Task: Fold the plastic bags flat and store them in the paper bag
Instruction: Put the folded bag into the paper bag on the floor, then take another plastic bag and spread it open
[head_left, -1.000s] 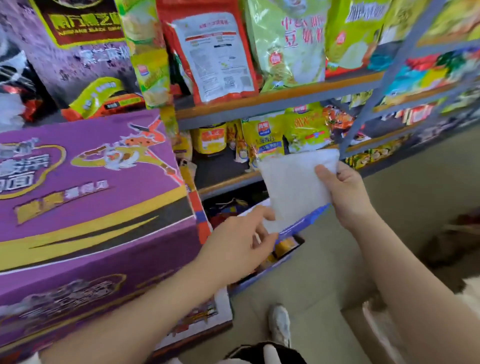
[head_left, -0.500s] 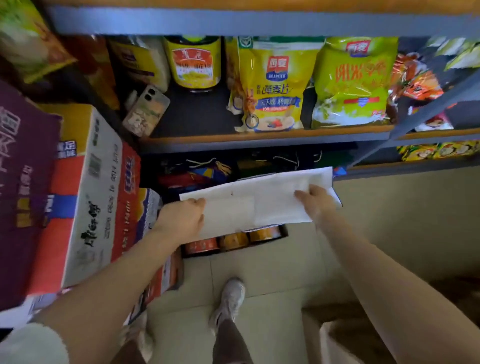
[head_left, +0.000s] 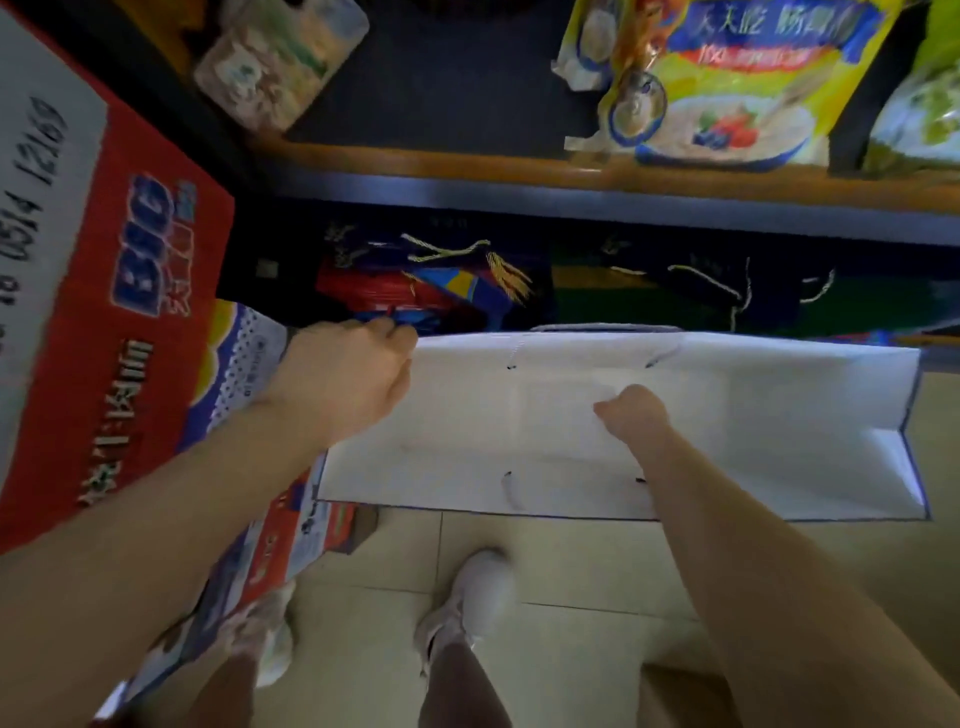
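Observation:
The white paper bag with a blue edge is seen from above, its mouth open, in front of the bottom shelf. My left hand grips its left rim. My right hand reaches down into the middle of the bag with its fingers curled under, out of sight. A paler folded rectangle, apparently a folded plastic bag, lies inside the bag just left of that hand. Whether the fingers hold it is hidden.
A red and white carton stands close on the left with another printed box under it. Gift bags with cord handles fill the bottom shelf. Food packets sit on the shelf above. My shoes stand on the tiled floor.
My head has tipped down and closer. The paper bag now shows wide open from above. My right hand left the bag's right rim and moved into its middle.

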